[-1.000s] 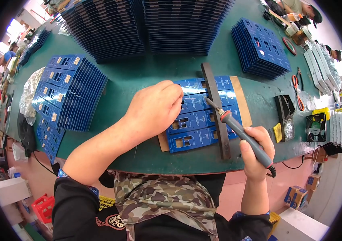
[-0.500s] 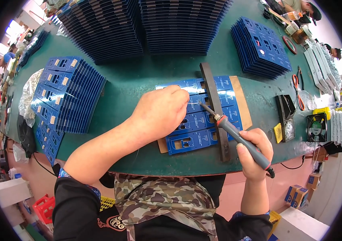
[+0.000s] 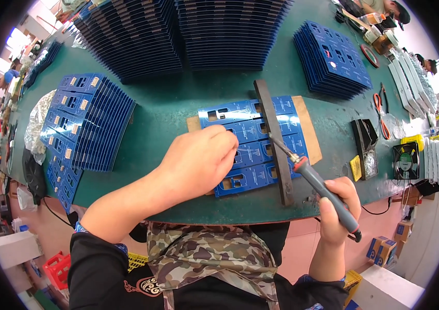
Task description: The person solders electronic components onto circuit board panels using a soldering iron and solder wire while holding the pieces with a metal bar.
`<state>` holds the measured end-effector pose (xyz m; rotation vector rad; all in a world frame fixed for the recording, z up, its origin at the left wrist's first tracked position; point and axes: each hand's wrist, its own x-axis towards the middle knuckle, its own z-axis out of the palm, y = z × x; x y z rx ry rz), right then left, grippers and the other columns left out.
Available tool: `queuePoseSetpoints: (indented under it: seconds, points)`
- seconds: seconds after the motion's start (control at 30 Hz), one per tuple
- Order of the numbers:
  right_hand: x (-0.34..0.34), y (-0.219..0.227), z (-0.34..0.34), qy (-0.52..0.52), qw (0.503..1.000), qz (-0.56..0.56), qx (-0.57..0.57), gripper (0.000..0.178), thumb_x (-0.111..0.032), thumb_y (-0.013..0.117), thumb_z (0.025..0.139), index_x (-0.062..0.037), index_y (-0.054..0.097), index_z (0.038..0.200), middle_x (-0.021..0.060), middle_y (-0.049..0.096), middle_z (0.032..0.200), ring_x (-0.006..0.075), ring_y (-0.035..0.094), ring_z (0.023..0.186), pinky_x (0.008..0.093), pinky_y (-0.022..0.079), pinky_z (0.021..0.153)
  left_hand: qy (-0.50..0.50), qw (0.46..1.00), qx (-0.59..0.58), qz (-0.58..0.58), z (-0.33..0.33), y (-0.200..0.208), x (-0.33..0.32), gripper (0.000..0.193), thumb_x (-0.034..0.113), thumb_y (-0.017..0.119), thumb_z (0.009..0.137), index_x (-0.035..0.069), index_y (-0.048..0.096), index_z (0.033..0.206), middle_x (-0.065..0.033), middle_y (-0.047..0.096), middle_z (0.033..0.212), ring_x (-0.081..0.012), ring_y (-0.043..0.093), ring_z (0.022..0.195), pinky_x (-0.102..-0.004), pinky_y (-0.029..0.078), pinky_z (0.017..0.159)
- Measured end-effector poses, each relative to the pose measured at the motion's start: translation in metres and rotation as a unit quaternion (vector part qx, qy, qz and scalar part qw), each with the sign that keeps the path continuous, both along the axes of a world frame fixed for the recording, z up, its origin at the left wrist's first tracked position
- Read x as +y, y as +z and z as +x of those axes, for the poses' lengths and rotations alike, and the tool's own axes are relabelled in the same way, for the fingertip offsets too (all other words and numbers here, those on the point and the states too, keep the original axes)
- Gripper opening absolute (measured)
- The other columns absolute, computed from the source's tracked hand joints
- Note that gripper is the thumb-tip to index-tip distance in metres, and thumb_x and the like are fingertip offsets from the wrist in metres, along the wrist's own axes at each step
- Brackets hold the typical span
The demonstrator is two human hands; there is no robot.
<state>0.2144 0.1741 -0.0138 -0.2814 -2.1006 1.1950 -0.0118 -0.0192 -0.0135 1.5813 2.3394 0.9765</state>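
Observation:
A blue circuit board panel (image 3: 253, 174) lies on a brown backing board (image 3: 308, 129), with a dark bar (image 3: 267, 109) across it. My right hand (image 3: 337, 209) grips a grey soldering iron (image 3: 325, 192) by its handle. Its tip hovers over the bar, close to the middle of the panel. My left hand (image 3: 198, 157) is over the panel's left part, fingers pinched on a thin solder wire, of which only a faint end shows past the fingertips. That hand hides part of the panel's left edge.
Tall stacks of blue boards (image 3: 224, 41) stand at the back. Further stacks sit at the left (image 3: 103, 129) and back right (image 3: 333, 59). On the right are a black tray (image 3: 366, 150), a yellow sponge (image 3: 355, 168), orange-handled pliers (image 3: 382, 116) and a small fan (image 3: 406, 161).
My right hand has drawn the soldering iron right and toward me, its tip leaving the spot near the wire. My left hand has shifted slightly nearer to me and left.

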Motion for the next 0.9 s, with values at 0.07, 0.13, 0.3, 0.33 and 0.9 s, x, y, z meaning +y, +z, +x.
queuePoseSetpoints:
  seconds: [0.07, 0.13, 0.3, 0.33, 0.9]
  points:
    - [-0.004, -0.003, 0.007, -0.017, 0.999, -0.035, 0.015, 0.028, -0.004, 0.068, 0.072, 0.0025, 0.063, 0.099, 0.0103, 0.059, 0.077, 0.017, 0.052, 0.065, 0.0298, 0.043, 0.061, -0.007, 1.0, -0.007, -0.001, 0.006, 0.004, -0.003, 0.007, 0.01, 0.062, 0.088, 0.003, 0.063, 0.09, -0.0125, 0.064, 0.084, -0.0333, 0.064, 0.075, -0.041, 0.052, 0.065]
    - [-0.005, -0.004, 0.013, -0.013, 0.997, -0.075, 0.027, 0.027, -0.003, 0.069, 0.072, 0.0023, 0.062, 0.098, 0.011, 0.059, 0.077, 0.0183, 0.054, 0.065, 0.0301, 0.043, 0.061, -0.012, 1.0, -0.014, -0.002, 0.008, 0.005, -0.003, 0.006, 0.009, 0.063, 0.088, 0.003, 0.063, 0.09, -0.0126, 0.063, 0.083, -0.0332, 0.064, 0.075, -0.0406, 0.052, 0.064]
    - [0.0, -0.005, 0.008, 0.036, 0.999, 0.029, 0.0, 0.026, -0.002, 0.07, 0.07, 0.0018, 0.062, 0.095, 0.0119, 0.06, 0.077, 0.0202, 0.056, 0.065, 0.0309, 0.045, 0.059, 0.006, 1.0, 0.02, -0.014, 0.004, -0.005, 0.006, 0.009, 0.012, 0.061, 0.089, 0.003, 0.063, 0.09, -0.012, 0.063, 0.084, -0.0328, 0.063, 0.076, -0.0411, 0.052, 0.065]
    - [0.001, -0.006, 0.006, 0.042, 0.998, 0.051, 0.002, 0.026, -0.002, 0.07, 0.07, 0.0018, 0.062, 0.094, 0.0122, 0.06, 0.077, 0.0207, 0.057, 0.064, 0.0312, 0.045, 0.058, 0.005, 1.0, 0.02, -0.014, 0.003, -0.007, 0.007, 0.009, 0.012, 0.061, 0.089, 0.003, 0.063, 0.09, -0.012, 0.063, 0.084, -0.0328, 0.063, 0.076, -0.0411, 0.052, 0.065]
    - [0.001, -0.008, -0.003, 0.054, 0.996, 0.075, -0.004, 0.023, -0.002, 0.071, 0.069, 0.0008, 0.063, 0.09, 0.012, 0.062, 0.072, 0.022, 0.059, 0.06, 0.0316, 0.046, 0.056, -0.005, 0.998, 0.022, -0.056, 0.005, -0.012, 0.019, 0.01, 0.013, 0.06, 0.09, 0.004, 0.063, 0.092, -0.0114, 0.064, 0.09, -0.0324, 0.064, 0.083, -0.0424, 0.053, 0.07]
